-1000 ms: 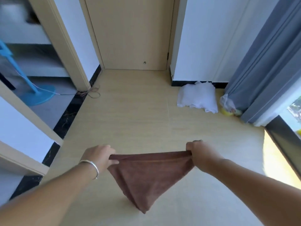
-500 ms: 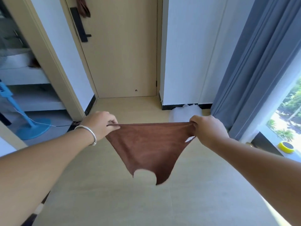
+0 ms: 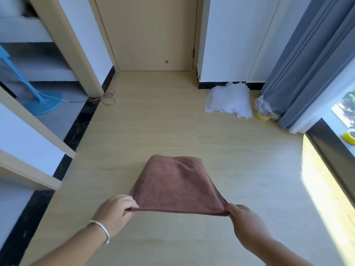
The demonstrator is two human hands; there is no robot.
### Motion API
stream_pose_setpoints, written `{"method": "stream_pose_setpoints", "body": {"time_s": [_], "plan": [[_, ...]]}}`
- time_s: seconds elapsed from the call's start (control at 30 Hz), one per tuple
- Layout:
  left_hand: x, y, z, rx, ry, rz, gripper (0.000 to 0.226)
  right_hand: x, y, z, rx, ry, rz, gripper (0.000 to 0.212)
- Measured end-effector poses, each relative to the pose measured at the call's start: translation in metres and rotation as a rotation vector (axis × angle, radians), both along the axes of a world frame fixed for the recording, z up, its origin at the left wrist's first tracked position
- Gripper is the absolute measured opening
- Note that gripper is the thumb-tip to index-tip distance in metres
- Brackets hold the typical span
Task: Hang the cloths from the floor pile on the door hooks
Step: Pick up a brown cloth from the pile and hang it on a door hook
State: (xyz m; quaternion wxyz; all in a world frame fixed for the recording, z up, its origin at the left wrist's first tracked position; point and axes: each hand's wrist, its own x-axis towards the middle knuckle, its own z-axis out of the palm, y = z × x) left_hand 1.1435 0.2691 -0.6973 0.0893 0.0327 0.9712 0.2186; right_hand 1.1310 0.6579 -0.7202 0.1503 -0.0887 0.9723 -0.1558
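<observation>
A brown cloth is stretched between both hands above the wooden floor, its far part billowing away from me. My left hand, with a silver bracelet on the wrist, pinches its near left corner. My right hand pinches the near right corner. A pile of white cloths lies on the floor against the wall at the right. The beige door stands shut straight ahead; only its lower part shows and no hooks are visible.
Grey curtains hang at the right beside a window sill with a yellow tape roll. A plastic bag sits by the curtain foot. At the left, an open doorway shows a blue fan base and a tangled cord.
The view has tilted back down, so the door's handle and upper part are out of sight. The cloth, hanging down from both hands before, now flares forward, and my hands are lower and closer.
</observation>
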Motion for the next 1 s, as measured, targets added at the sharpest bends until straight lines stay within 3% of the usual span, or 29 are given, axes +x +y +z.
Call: {"method": "stream_pose_setpoints", "body": {"time_s": [0.1, 0.3, 0.43, 0.53, 0.6, 0.77, 1.0], "plan": [[0.052, 0.009, -0.063, -0.007, -0.036, -0.013, 0.020, 0.049, 0.010, -0.059, 0.055, -0.139, 0.021, 0.029], [0.152, 0.031, -0.165, 0.037, -0.367, -0.067, 0.018, 0.136, 0.025, -0.144, 0.184, -0.432, 0.076, 0.037], [0.200, 0.042, -0.212, 0.073, -0.506, 0.004, 0.025, 0.167, 0.029, -0.185, 0.124, -0.453, 0.069, 0.041], [0.216, 0.048, -0.237, 0.038, -0.601, -0.022, 0.023, 0.192, 0.035, -0.212, 0.117, -0.604, 0.066, 0.031], [0.217, 0.049, -0.250, 0.002, -0.649, -0.009, 0.022, 0.196, 0.040, -0.230, 0.144, -0.650, 0.043, 0.035], [0.186, 0.052, -0.273, -0.012, -0.670, 0.093, 0.018, 0.182, 0.045, -0.264, 0.108, -0.603, -0.108, 0.021], [0.060, 0.058, -0.316, 0.019, -0.542, 0.163, 0.017, 0.080, 0.043, -0.298, 0.092, -0.404, -0.349, 0.017]]}}
